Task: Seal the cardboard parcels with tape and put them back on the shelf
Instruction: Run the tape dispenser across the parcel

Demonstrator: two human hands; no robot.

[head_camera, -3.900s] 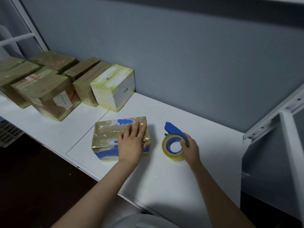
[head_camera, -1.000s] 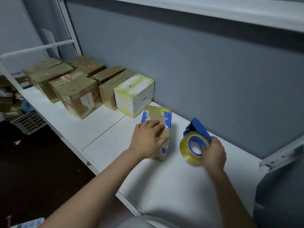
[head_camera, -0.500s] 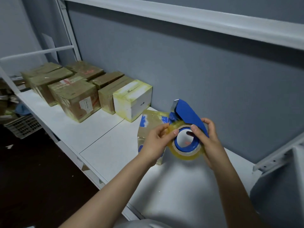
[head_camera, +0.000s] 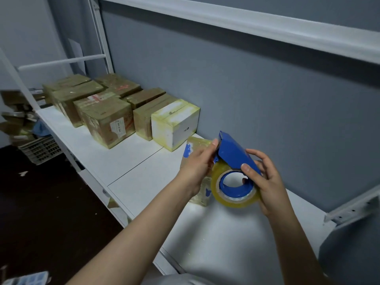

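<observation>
The right hand (head_camera: 267, 182) holds the blue tape dispenser (head_camera: 234, 153) up above the white shelf (head_camera: 144, 175), thumb laid on the dispenser's near face and the other fingers wrapped round its far side; one fingertip shows through the hollow core of the tape roll (head_camera: 234, 200), a yellowish clear roll seated in the dispenser's lower half; the dispenser is tilted, its cutter end raised toward the left. The left hand (head_camera: 195, 165) is curled at that cutter end, thumb tip against the blue nose and fingers closed on the dispenser's front (whether they also pinch a loose end of tape I cannot tell, since the back of the hand hides them). Directly behind the left hand stands the small parcel (head_camera: 194, 144), upright on the shelf, glossy with tape and showing blue patches; its middle is covered by the hand and wrist; its lower corner shows beside the roll. Just to its left, against the grey wall (head_camera: 267, 99), sits a white box (head_camera: 174, 124) with yellowed taped edges; beyond it a cluster of brown cardboard parcels (head_camera: 107, 120) fills the shelf's far left, packed against one another. Below the shelf's left end a pale slatted basket (head_camera: 39, 149) rests on the dark floor; a white beam (head_camera: 246, 23) crosses the top of the view.
</observation>
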